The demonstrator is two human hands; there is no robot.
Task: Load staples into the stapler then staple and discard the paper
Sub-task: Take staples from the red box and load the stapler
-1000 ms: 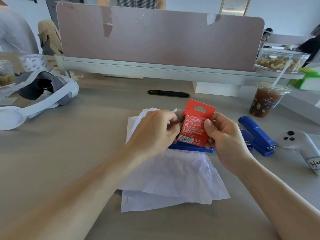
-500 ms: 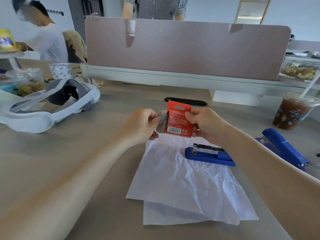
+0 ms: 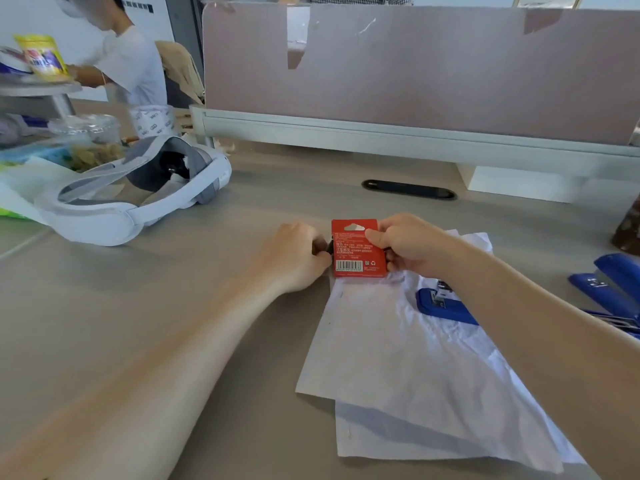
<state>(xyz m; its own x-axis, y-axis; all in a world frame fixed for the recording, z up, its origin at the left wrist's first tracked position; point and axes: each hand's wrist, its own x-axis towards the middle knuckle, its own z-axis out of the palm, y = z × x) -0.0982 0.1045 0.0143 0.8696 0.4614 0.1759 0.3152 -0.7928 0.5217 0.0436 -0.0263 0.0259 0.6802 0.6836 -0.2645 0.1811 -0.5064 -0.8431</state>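
The right hand's fingers [image 3: 375, 237] pinch the top right edge of the red staple pack [image 3: 358, 249], held upright with its long axis vertical, just above the far corner of the crumpled paper [image 3: 415, 358]. The left hand [image 3: 298, 258], fingers curled together, pinches something dark at the pack's left edge, probably drawing staples out. The open blue stapler [image 3: 441, 306] lies on the paper to the right, under the right forearm, nearer the right hand [image 3: 408, 244].

a grey-brown worktop [image 3: 138, 341] runs back to a mauve partition screen [image 3: 415, 64] on a pale rail [image 3: 346, 136]; white wall [image 3: 20, 15] behind, daylight soft.
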